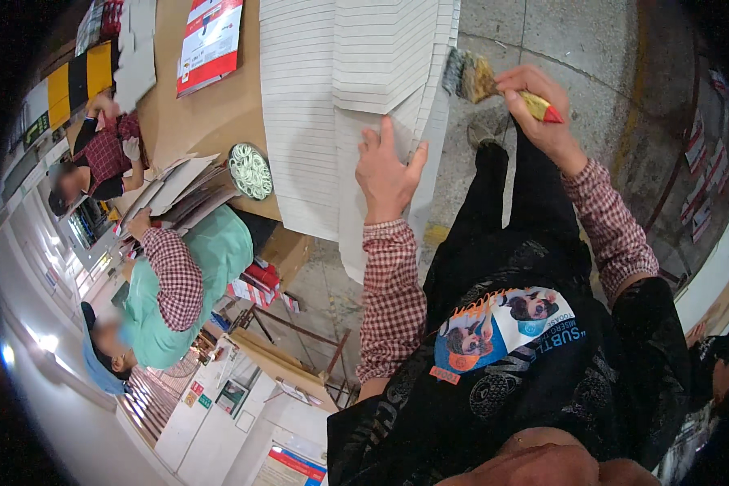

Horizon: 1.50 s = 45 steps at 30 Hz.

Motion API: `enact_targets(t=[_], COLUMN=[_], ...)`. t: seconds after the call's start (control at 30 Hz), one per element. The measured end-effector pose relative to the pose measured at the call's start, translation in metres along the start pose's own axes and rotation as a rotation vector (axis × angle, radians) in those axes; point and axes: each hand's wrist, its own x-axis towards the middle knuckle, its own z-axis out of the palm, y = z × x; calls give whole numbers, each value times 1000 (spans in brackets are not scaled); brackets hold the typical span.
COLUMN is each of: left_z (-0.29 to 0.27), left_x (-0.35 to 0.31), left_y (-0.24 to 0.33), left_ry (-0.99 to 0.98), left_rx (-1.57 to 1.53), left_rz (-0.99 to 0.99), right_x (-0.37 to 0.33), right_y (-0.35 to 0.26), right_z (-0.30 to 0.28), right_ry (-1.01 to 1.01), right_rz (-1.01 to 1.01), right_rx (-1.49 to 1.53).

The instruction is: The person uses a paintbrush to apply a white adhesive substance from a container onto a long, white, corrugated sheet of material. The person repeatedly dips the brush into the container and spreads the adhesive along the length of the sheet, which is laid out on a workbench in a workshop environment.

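My left hand (pixel 389 174) lies with its fingers spread on a long spread of pale grey-white card sheets (pixel 300 138). The sheets overlap like shingles, so their edges show as many close lines. Gripped by its yellow handle with a red end, a paintbrush (pixel 479 79) is in my right hand (pixel 543 113). Its bristles, dark at the tip, point left and reach the right edge of the sheets. Whether they touch the sheets I cannot tell.
Left of the sheets, the brown tabletop (pixel 158 121) holds a red-and-white printed sheet (pixel 211 44) and a bowl of pale green rings (pixel 251 172). A co-worker in green (pixel 211 251) handles cardboard pieces (pixel 178 190); another person (pixel 105 158) stands beyond. Concrete floor (pixel 575 40) lies right.
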Motion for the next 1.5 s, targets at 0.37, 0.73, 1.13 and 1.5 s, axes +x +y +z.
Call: enact_targets(t=[0.37, 0.73, 1.13, 1.5], left_z=[78, 29, -5, 10], left_x=[-67, -76, -63, -64], left_y=[3, -24, -35, -31], left_ry=[263, 70, -33, 30], left_rx=[195, 104, -146, 57], left_rz=[-313, -156, -84, -61], right_x=[-43, -38, -34, -60], right_y=[-25, -23, -18, -29], right_z=[-15, 1, 19, 30], right_ry=[20, 21, -19, -33], right_rz=[176, 76, -12, -3], right_rx=[69, 53, 20, 23])
